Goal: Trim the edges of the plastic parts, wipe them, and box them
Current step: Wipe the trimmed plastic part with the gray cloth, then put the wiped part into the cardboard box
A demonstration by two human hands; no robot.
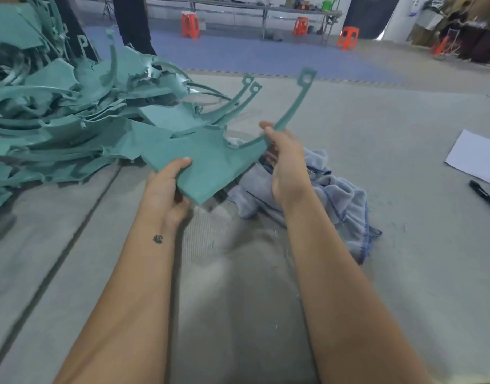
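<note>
Above the grey tabletop (376,128), in the head view, a green plastic part (210,164) is held up between both hands, clear of the surface and tilted so its flat face looks toward the camera, which I judge lets the person check the edges before trimming or wiping. The left hand (166,189) grips the near-left corner of the flat panel, thumb on top and fingers curled under it; the right hand (285,164) pinches the root of the long curved arm where it leaves the panel, thumb and forefinger closed on the strip, so the thin arm does not flop. That arm sweeps up and away to a tab with a round hole. Directly beneath the part lies a crumpled blue cloth (321,200), close at hand for the wiping step. To the left a large pile (58,115) of similar green pieces and ragged offcuts crowds the tabletop, its curved arms reaching toward the held part and likely to snag it if it swings left. At the right edge lie a white sheet (476,159) and a black pen (485,196), well apart from the hands. No trimming tool or box shows. Orange stools (190,24) stand on the floor far behind.
</note>
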